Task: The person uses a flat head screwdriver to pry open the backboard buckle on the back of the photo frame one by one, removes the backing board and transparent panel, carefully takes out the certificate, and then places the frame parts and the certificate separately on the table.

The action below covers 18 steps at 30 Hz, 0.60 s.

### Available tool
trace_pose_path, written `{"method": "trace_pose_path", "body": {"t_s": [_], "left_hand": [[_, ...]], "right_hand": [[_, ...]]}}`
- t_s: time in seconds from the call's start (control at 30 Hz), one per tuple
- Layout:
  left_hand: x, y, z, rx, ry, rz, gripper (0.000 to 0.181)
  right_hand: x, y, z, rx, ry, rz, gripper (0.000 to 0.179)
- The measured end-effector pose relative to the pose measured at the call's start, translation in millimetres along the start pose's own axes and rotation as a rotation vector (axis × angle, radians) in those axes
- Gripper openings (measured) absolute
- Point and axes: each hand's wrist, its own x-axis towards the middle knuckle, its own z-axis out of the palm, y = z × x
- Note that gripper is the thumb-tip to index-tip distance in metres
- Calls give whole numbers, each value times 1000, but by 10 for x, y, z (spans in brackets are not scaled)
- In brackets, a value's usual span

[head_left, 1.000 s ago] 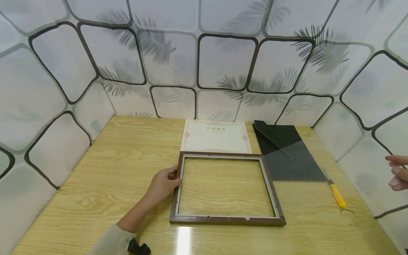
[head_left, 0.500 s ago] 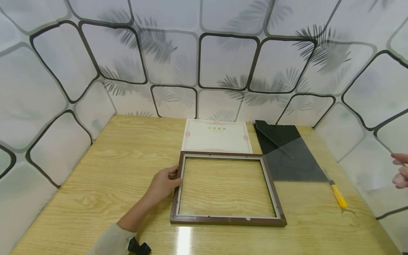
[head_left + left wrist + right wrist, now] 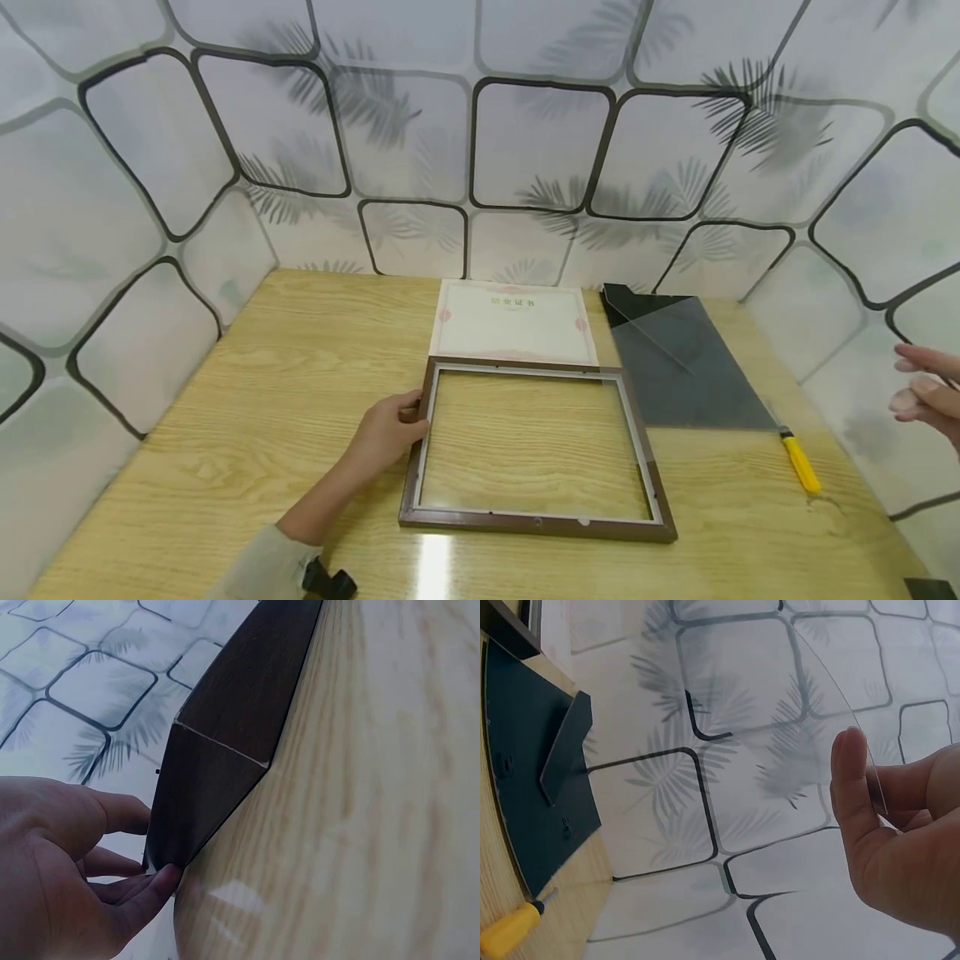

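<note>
A brown picture frame (image 3: 540,525) with a pale inner lip lies on the table. My left hand (image 3: 386,429) grips its left side; in the left wrist view, thumb and fingers (image 3: 154,896) pinch the frame's dark edge (image 3: 217,757) near a mitred joint. At the right border, my right hand (image 3: 930,387) holds a clear, thin sheet (image 3: 851,709) between thumb and fingers. The right wrist view shows its curved edge in the grip. Through this sheet I see the frame's right side and much of the black backing board (image 3: 675,367). Whether it is glass or plastic I cannot tell.
A white certificate (image 3: 510,329) lies behind the frame. The backing board, with its folded stand (image 3: 566,746), lies to the right. Beside it is a yellow-handled screwdriver (image 3: 801,467). Patterned cloth walls (image 3: 540,142) border the wooden table (image 3: 247,400) at the back and sides.
My right hand has come slightly left and upward. The clear sheet has shifted left with it and now overlaps the frame's right side and more of the backing board. My left hand stays put.
</note>
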Motion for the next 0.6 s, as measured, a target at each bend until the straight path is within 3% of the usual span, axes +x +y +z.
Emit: {"method": "trace_pose_path", "body": {"t_s": [0.07,0.17,0.4,0.6], "left_hand": [[-3,-2,-2,3,-1,3,56],[-5,-16,-4,-3,-1,3,56],[-10,-40,-3,-13,-3,-1,56],[-3,-30,-1,-6,1,-4,56]], "right_hand": [[-11,-181,450,50,5,-12,45],[48,-259,848,121,0,-13,42],[196,-161,1295,171,111,163,33],[344,-19,1672,333,137,234,31]]}}
